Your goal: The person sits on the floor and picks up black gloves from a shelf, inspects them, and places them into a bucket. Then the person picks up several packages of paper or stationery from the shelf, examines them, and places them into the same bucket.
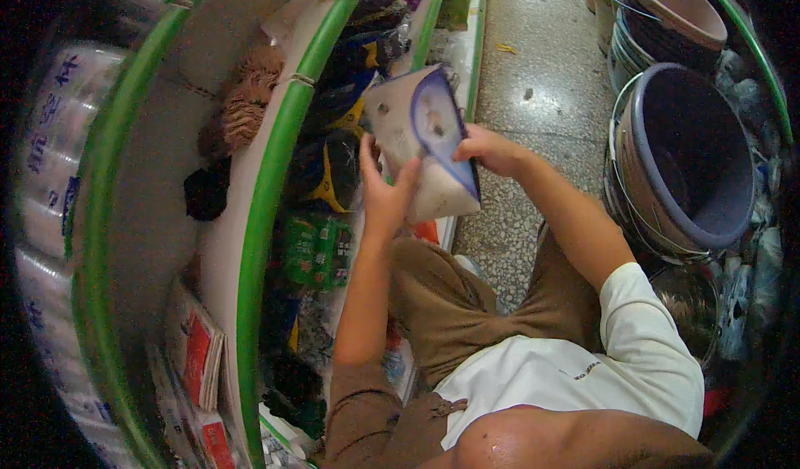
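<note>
A white and blue box point(431, 138), slightly blurred, is held tilted above my knees and beside the shelves. My left hand point(390, 188) grips its left side, with the thumb on the white face and the other fingers at the edge. At the right edge, my right hand point(490, 150) holds the box near its blue-bordered panel. Small dark marks show on the white face. The far side of the box and some of my fingertips are hidden.
Green-edged shelves point(269, 219) run along my left, bearing packaged goods and a green package point(319, 250). White wrapped packs point(50, 156) line the far left. Stacked buckets point(681, 156) with wire handles stand on the right. Between them lies a speckled floor point(531, 81) with a small yellow scrap point(505, 48).
</note>
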The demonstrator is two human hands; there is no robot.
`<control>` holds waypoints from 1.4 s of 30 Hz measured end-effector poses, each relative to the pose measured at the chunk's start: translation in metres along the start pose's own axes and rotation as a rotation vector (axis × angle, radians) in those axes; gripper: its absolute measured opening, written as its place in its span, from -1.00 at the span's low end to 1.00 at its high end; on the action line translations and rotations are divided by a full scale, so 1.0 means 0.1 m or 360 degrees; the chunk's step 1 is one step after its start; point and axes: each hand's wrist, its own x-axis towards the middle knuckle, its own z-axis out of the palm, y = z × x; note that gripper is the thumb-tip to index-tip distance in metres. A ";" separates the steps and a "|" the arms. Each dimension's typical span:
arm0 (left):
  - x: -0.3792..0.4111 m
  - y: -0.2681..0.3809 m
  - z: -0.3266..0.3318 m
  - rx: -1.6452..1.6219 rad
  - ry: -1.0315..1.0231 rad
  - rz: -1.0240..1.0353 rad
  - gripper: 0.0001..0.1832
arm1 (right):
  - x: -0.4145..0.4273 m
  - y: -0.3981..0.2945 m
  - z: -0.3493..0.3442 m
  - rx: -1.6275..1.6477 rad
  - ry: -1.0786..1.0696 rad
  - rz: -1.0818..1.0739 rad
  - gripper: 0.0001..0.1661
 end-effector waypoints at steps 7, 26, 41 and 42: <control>-0.03 -0.58 0.06 -0.1180 0.0103 -0.0758 -0.40 | -0.28 -0.40 0.49 -0.0391 -0.0287 0.0087 -0.38; -0.01 -0.96 0.30 -0.1074 -0.0139 -0.0837 -0.46 | -0.05 -0.57 -0.50 -0.0302 0.0958 0.0265 -0.42; -1.25 -0.23 -0.94 -0.0142 -0.0238 -0.0526 -0.61 | -2.40 3.16 -1.77 0.0546 0.1314 0.1531 -0.37; -1.35 -0.11 -1.06 -0.0072 -0.0269 -0.0522 -0.60 | -2.42 3.28 -1.86 0.0488 0.1327 0.1528 -0.37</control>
